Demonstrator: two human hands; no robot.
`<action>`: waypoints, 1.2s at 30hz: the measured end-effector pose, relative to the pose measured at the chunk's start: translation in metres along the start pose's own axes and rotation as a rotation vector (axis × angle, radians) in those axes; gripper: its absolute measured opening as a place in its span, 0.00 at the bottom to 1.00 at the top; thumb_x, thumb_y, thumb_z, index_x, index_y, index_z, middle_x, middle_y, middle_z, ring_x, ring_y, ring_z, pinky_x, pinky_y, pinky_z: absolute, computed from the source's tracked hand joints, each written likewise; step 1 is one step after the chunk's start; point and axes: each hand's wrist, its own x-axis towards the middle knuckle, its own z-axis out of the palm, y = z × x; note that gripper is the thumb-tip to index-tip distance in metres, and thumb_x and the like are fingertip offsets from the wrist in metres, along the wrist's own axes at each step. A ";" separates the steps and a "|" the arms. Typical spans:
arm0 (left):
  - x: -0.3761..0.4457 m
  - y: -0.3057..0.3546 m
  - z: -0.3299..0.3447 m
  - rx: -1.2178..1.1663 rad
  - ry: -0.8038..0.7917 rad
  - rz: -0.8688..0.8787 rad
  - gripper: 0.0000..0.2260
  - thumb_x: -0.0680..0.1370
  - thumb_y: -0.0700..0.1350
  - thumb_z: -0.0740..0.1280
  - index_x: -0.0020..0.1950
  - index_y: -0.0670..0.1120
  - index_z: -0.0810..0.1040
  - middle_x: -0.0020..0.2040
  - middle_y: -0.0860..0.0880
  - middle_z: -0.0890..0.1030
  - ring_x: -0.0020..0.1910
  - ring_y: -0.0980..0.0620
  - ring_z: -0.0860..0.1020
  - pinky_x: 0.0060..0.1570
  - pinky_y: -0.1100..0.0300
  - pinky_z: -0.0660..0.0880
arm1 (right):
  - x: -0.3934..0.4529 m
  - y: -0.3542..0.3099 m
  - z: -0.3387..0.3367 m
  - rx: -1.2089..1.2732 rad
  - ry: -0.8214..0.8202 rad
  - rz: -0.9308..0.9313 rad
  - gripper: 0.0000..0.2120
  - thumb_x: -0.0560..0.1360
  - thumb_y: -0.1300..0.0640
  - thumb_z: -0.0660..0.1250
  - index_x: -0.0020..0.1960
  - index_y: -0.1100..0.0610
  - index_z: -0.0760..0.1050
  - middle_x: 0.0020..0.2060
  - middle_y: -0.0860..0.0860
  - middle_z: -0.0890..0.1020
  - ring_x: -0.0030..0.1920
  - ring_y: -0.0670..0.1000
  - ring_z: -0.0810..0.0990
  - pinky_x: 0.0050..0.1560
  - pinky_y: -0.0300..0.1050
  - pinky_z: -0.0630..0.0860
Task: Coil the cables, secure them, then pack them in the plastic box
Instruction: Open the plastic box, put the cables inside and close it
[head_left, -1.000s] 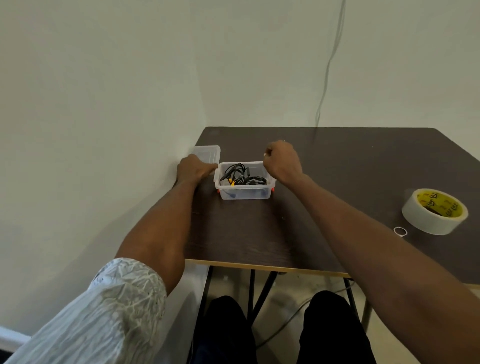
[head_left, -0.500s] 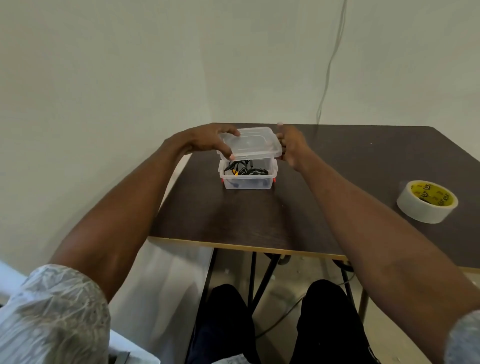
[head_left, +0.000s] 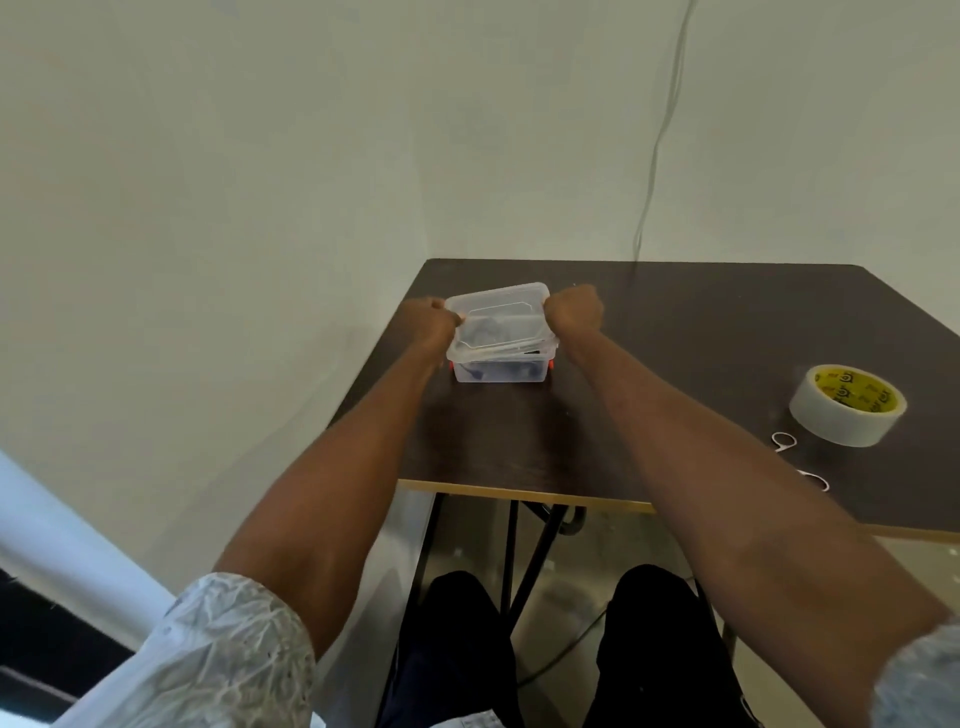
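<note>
Plastic box (head_left: 500, 370): on the dark surface (head_left: 675, 332), between the two hands, dark cables (head_left: 488, 332) dimly visible inside.
Lid (head_left: 497, 318): lying tilted on the box's rim.
Left hand (head_left: 427, 323): fingers closed on the lid's left edge.
Right hand (head_left: 573, 313): fingers closed on its right edge.
Tape roll (head_left: 847, 404): well right of the right hand.

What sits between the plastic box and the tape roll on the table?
Head view: only the right forearm crosses that stretch above bare dark table; nothing lies between the plastic box and the tape roll.
</note>
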 end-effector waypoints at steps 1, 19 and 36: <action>-0.003 -0.002 0.003 0.037 0.012 0.030 0.12 0.74 0.38 0.71 0.57 0.42 0.80 0.51 0.46 0.80 0.47 0.49 0.78 0.44 0.61 0.74 | -0.001 0.002 0.000 -0.032 0.003 -0.001 0.11 0.78 0.63 0.65 0.59 0.65 0.78 0.54 0.58 0.82 0.53 0.56 0.82 0.45 0.43 0.76; 0.042 -0.011 -0.002 -0.020 -0.333 -0.497 0.15 0.74 0.47 0.70 0.54 0.39 0.76 0.45 0.45 0.79 0.41 0.49 0.77 0.44 0.55 0.75 | 0.037 0.018 -0.006 -0.121 -0.330 0.218 0.10 0.78 0.57 0.66 0.39 0.58 0.70 0.33 0.53 0.69 0.31 0.50 0.66 0.30 0.42 0.67; 0.022 -0.009 0.029 0.616 0.189 0.104 0.10 0.78 0.43 0.66 0.56 0.40 0.79 0.55 0.43 0.81 0.54 0.43 0.80 0.47 0.55 0.75 | 0.033 0.016 0.017 -0.476 0.059 -0.190 0.11 0.77 0.60 0.65 0.57 0.63 0.77 0.55 0.59 0.82 0.56 0.59 0.81 0.52 0.50 0.77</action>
